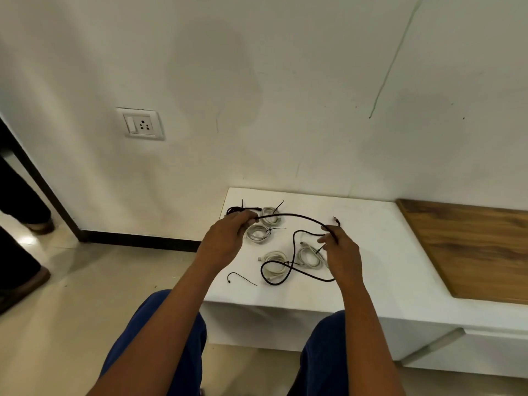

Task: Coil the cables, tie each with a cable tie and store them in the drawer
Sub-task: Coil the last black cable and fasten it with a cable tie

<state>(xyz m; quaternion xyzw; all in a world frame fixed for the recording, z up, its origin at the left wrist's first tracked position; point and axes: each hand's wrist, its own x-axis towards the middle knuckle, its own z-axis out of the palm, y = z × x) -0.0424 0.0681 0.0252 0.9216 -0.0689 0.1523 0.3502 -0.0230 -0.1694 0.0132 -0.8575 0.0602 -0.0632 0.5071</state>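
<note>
**A:** Cables first: from the head camera, you have the black cable (pixel 294 217) strung in an arc between both hands above the white cabinet top (pixel 371 238). Your left hand (pixel 228 238) pinches one end with curled fingers; your right hand (pixel 341 252) holds the cable near its plug, fingers bent around it. The slack drops onto the top and snakes in a loose S across two of the white coils.

**B:** How should I wind it?

**A:** My judgement: keep the left hand as the anchor and feed even loops into it with the right, lifting the slack clear so it does not drag the tied coils. Match the loop size to the finished ones.

**B:** And the tie?

**A:** A loose black cable tie (pixel 241 278) lies near the front edge, just left of the slack, thin and slightly curved. Have the coil pinched flat before you reach for it.

**B:** What am I handling?

**A:** The black cable looks thin, round and limp, so loops may spring open. Four white coils (pixel 258 232) lie tied with dark ties, and a black coil (pixel 237 209) sits at the back left. The top is smooth and matt; a wood-grain panel (pixel 471 247) lies to the right. The drawer itself I cannot pick out with certainty.
</note>
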